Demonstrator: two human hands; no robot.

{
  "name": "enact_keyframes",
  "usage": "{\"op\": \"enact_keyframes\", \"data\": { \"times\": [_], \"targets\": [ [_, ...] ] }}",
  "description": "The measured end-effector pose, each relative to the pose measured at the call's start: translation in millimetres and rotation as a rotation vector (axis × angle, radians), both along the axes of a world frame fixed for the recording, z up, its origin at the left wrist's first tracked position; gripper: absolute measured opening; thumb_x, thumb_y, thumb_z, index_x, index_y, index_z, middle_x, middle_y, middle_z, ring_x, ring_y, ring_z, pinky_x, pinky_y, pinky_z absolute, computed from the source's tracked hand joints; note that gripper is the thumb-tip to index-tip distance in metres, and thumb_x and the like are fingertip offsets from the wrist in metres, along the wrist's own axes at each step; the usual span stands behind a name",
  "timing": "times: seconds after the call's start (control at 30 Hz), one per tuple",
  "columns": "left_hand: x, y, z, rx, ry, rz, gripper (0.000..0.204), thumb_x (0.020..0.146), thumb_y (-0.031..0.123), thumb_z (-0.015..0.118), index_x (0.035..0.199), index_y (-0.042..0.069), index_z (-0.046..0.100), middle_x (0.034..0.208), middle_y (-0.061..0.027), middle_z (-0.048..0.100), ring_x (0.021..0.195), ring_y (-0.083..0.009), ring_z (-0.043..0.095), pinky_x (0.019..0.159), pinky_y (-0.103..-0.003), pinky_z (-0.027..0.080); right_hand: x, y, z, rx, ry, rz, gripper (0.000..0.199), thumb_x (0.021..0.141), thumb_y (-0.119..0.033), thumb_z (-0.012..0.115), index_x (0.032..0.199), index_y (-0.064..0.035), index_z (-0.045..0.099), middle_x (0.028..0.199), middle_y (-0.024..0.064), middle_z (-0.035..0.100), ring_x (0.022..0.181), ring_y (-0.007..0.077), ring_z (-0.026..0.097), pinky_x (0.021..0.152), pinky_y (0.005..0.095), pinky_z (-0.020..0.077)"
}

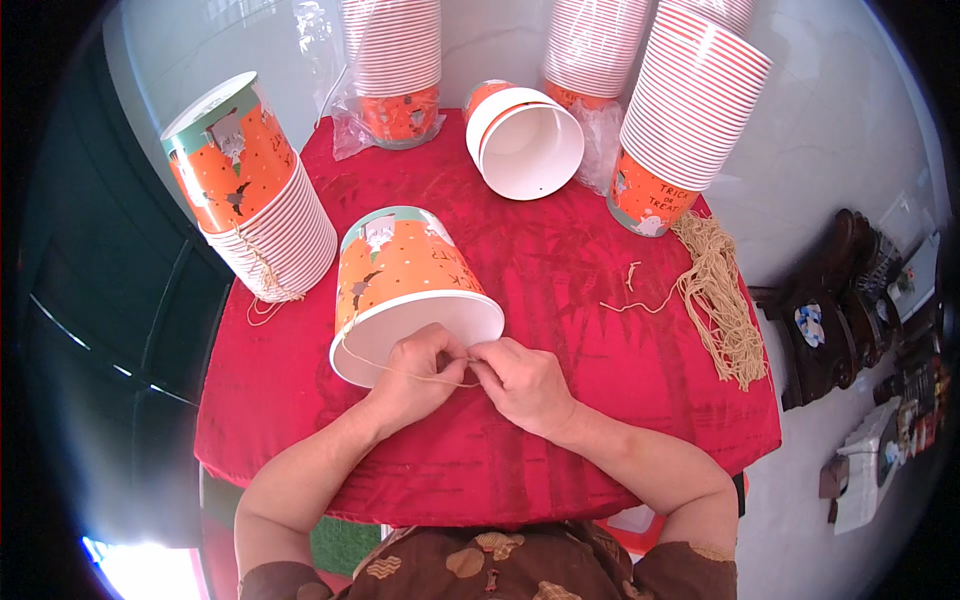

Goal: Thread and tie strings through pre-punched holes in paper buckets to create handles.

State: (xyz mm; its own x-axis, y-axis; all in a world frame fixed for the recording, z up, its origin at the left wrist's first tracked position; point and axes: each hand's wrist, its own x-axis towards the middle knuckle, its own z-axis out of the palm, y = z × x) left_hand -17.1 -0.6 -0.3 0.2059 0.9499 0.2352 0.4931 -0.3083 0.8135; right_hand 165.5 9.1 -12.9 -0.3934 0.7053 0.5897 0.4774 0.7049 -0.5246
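Observation:
An orange and green paper bucket (405, 265) with a white rim lies tilted, its mouth toward me. From the left of its rim, a thin tan string (362, 361) runs across my left hand (425, 368) to the fingertips of my right hand (525, 385). Both hands are closed in a pinch and meet at the near right part of the rim. The string's end and whatever the left fingertips pinch are partly hidden. To the left, a stack of upside-down buckets (235, 140) has a string (262, 262) hanging down its side.
A bundle of tan strings (720, 300) lies along the right edge of the red-covered table (560, 455), with loose strands beside it. Upright bucket stacks (690, 100) and plastic-wrapped stacks (400, 60) line the back. Nested buckets (530, 150) lie on their side between them.

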Motion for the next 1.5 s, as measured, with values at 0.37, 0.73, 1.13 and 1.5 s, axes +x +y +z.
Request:
{"op": "enact_keyframes", "data": {
  "times": [0.37, 0.73, 1.13, 1.5],
  "targets": [
    [3, -2, 2, 0.023, 0.076, 0.007, 0.009, 0.081, 0.002, 0.067, 0.084, 0.001, 0.058, 0.085, -0.0123, 0.061, 0.073, -0.0263, 0.064, 0.064, -0.036, 0.051, 1, 2, -5, -0.209, 0.120, 0.032, 0.008, 0.083, -0.001, 0.063, 0.091, -0.0004, 0.066, 0.087, 0.0167, 0.068, 0.075, 0.0293, 0.070, 0.062, 0.0346, 0.0546],
    [4, -2, 3, 0.124, 0.134, -0.019, 0.010, 0.081, 0.001, 0.066, 0.083, 0.000, 0.057, 0.086, -0.0147, 0.059, 0.078, -0.0312, 0.063, 0.067, -0.039, 0.050, 5, 6, 1, -0.319, 0.050, 0.077, 0.010, 0.088, -0.012, 0.059, 0.092, -0.0027, 0.061, 0.084, 0.0185, 0.066, 0.078, 0.0385, 0.065, 0.065, 0.0468, 0.0512],
    [6, -6, 14, -0.038, 0.101, -0.026, 0.007, 0.080, 0.002, 0.067, 0.082, -0.001, 0.061, 0.088, -0.0121, 0.060, 0.076, -0.0289, 0.063, 0.068, -0.038, 0.051, 0, 2, 0, -0.344, 0.113, 0.027, 0.010, 0.088, -0.012, 0.059, 0.087, -0.0027, 0.063, 0.082, 0.0176, 0.066, 0.076, 0.0370, 0.066, 0.063, 0.0462, 0.0517],
    [-1, -4, 6, 0.042, 0.090, -0.059, 0.006, 0.081, -0.001, 0.065, 0.079, -0.001, 0.059, 0.085, -0.0128, 0.060, 0.079, -0.0301, 0.062, 0.070, -0.038, 0.050, 11, 0, 4, -0.301, 0.106, 0.097, 0.008, 0.086, -0.005, 0.064, 0.092, 0.0003, 0.064, 0.087, 0.0165, 0.066, 0.079, 0.0294, 0.068, 0.066, 0.0360, 0.0531]
  ]
}}
